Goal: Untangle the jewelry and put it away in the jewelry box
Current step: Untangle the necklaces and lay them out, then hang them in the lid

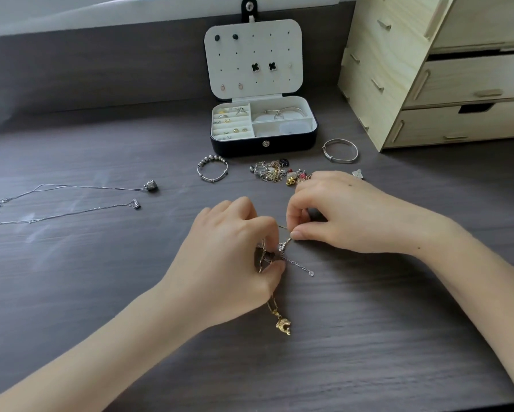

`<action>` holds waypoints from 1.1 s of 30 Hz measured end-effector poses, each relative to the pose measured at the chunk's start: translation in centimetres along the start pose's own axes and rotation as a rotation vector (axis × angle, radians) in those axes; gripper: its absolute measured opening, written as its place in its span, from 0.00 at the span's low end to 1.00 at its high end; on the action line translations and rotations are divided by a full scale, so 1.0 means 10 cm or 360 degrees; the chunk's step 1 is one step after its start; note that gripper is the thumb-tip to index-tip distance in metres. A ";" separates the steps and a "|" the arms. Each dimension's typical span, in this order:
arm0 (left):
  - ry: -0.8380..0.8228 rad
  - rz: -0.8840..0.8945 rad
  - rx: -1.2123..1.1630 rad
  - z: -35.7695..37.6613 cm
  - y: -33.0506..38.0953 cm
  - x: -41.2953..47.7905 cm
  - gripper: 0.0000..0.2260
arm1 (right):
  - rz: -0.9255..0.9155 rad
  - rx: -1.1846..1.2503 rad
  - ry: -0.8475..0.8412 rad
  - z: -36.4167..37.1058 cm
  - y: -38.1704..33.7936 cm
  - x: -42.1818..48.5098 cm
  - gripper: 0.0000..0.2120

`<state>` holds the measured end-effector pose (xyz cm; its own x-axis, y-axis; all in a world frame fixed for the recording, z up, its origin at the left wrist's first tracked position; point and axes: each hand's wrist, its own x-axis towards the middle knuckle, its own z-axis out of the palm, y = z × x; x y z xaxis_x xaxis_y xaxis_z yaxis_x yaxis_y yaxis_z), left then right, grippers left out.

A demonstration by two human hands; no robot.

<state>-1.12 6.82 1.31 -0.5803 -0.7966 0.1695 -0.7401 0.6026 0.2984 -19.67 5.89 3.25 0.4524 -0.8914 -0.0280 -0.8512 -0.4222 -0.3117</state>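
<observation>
My left hand (229, 257) and my right hand (348, 212) meet over the dark table, both pinching tangled chains (282, 248). A gold chain with a gold pendant (284, 325) hangs out below my left hand. A thin silver chain end (303, 267) trails to the right. Behind my hands lies a heap of tangled jewelry (275, 172). The black jewelry box (263, 145) stands open at the back, rings and bangles inside, earrings pinned in its lid (254, 59).
Two silver necklaces (71, 200) lie stretched out at the left. A beaded silver bracelet (212, 171) and a silver bangle (340, 150) lie in front of the box. A pale wooden drawer unit (446, 69) stands at the back right.
</observation>
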 end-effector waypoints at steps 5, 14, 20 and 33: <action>-0.0044 -0.0055 0.0012 -0.04 -0.02 -0.02 0.13 | 0.0023 -0.0069 -0.0028 -0.04 0.04 -0.02 0.12; -0.0075 0.0002 0.0076 -0.03 0.17 0.09 0.09 | 0.0000 -0.0056 -0.0002 -0.03 0.05 -0.02 0.10; -0.0161 -0.0072 0.0220 0.00 0.21 0.16 0.10 | -0.0014 -0.0037 0.0008 -0.02 0.06 -0.02 0.09; -0.0441 -0.0317 -0.0460 -0.15 0.05 0.26 0.08 | -0.0036 -0.0015 0.0011 -0.02 0.07 -0.01 0.08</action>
<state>-2.43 4.97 3.31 -0.5343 -0.8293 -0.1640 -0.7441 0.3693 0.5566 -20.35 5.67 3.23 0.4695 -0.8828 -0.0144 -0.8435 -0.4436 -0.3029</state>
